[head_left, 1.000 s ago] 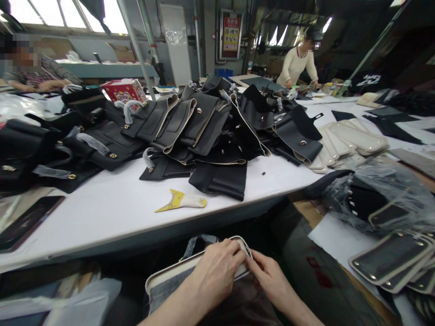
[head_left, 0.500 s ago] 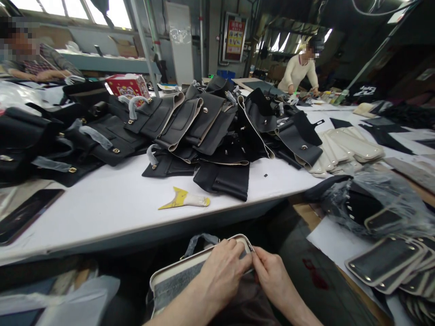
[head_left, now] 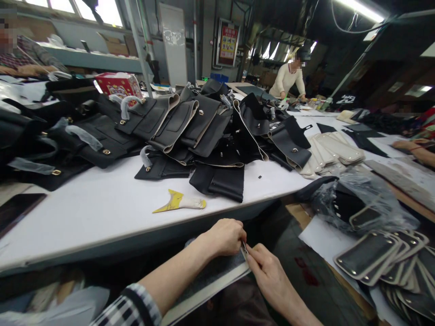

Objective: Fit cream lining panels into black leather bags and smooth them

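Note:
A dark grey panel with a pale edge (head_left: 217, 281) lies over my lap, below the table's front edge. At its upper right corner my left hand (head_left: 226, 236) is closed on the rim, knuckles up. Close beside it, my right hand (head_left: 267, 265) pinches the same edge between thumb and fingers. The two hands nearly touch. My left forearm hides much of the panel. On the white table (head_left: 112, 203) ahead lie a yellow and white pointed tool (head_left: 178, 202) and a heap of black leather bag pieces (head_left: 173, 124).
Dark plates with pale rims (head_left: 365, 256) and a clear plastic bag (head_left: 370, 199) are at the right. Pale panels (head_left: 340, 147) lie behind them. A phone (head_left: 20, 208) is at the left edge. One person (head_left: 288, 79) stands across the table; others are partly visible at both sides.
My left hand has risen and curled into a tighter grip, and the panel has turned and dropped lower. The view has swung right, bringing another person's arm in at the right.

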Motion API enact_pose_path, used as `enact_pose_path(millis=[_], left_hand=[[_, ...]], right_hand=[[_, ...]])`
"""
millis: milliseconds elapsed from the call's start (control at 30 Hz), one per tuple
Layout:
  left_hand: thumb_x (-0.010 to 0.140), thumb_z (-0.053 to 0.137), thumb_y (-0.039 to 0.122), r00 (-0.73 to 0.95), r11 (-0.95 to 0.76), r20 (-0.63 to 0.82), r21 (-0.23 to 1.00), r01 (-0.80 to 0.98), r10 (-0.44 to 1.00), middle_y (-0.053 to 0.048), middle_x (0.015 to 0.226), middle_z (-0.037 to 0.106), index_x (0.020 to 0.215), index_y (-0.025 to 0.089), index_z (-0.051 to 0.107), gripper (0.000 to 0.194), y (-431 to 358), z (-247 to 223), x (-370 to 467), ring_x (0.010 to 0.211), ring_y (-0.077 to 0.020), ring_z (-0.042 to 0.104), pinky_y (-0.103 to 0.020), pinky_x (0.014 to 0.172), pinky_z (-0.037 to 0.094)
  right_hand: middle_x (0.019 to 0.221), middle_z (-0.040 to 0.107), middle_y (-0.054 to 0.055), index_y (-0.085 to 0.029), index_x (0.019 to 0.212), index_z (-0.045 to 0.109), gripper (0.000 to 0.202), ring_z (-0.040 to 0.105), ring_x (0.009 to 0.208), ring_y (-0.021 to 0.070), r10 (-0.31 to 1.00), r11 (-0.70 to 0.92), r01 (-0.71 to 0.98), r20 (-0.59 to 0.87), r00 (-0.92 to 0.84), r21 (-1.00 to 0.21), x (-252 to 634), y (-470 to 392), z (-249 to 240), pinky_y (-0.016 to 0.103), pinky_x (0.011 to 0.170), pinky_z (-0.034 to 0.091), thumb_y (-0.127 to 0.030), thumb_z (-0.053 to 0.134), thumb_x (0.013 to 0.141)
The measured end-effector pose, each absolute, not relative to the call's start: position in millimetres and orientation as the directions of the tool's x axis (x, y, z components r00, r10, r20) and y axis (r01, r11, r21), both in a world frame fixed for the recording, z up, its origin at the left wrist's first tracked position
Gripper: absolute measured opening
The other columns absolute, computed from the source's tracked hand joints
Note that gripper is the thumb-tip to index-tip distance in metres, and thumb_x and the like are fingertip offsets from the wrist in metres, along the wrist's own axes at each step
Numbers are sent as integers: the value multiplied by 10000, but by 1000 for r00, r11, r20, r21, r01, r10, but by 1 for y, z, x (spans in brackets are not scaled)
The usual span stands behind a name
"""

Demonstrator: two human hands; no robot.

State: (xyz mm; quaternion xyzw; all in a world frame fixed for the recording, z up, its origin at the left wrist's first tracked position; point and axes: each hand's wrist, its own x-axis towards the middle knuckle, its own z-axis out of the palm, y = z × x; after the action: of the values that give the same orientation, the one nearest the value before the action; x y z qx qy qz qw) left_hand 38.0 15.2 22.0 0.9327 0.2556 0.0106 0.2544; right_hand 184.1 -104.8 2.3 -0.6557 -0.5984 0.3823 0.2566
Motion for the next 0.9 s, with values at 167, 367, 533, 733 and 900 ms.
enact_pose_path(millis=[167,367,533,733,900], left_hand=[[733,521,159,874,-683,-151,567,460,462,-31,964,747,959,234,761,338,26,15,33,890,-198,680,-274,769,520],[749,509,178,869,-644,-138,618,451,476,-52,990,748,979,226,761,345,26,10,30,900,-210,679,-293,791,515],[712,515,159,870,-631,-138,637,443,473,-60,971,756,961,232,765,360,27,10,28,889,-234,689,-315,782,526],[709,522,159,869,-605,-155,661,445,470,-60,986,758,968,240,759,360,30,11,23,905,-247,698,-329,800,541],[778,507,205,820,-539,-151,686,489,552,-63,1072,724,1086,234,704,366,25,10,10,986,-245,678,-345,857,539]], right_hand=[[567,470,-22,-174,542,527,491,408,568,112,910,-414,110,-410,60,-904,196,-90,-16,287,567,293,-571,620,816],[801,591,-13,-179,919,616,333,534,702,103,813,-580,-237,-573,-102,-780,192,-85,-20,260,676,429,-458,731,778],[825,599,-12,-182,1003,629,308,560,697,86,686,-727,-265,-647,-333,-633,199,-71,-13,243,689,454,-337,766,774],[745,593,-30,-209,1026,671,341,526,603,79,596,-762,21,-714,-367,-647,200,-53,-3,218,589,423,-401,756,759],[859,666,5,-253,1112,677,408,579,730,125,599,-734,175,-747,-287,-656,194,-55,4,252,640,454,-497,695,786]])
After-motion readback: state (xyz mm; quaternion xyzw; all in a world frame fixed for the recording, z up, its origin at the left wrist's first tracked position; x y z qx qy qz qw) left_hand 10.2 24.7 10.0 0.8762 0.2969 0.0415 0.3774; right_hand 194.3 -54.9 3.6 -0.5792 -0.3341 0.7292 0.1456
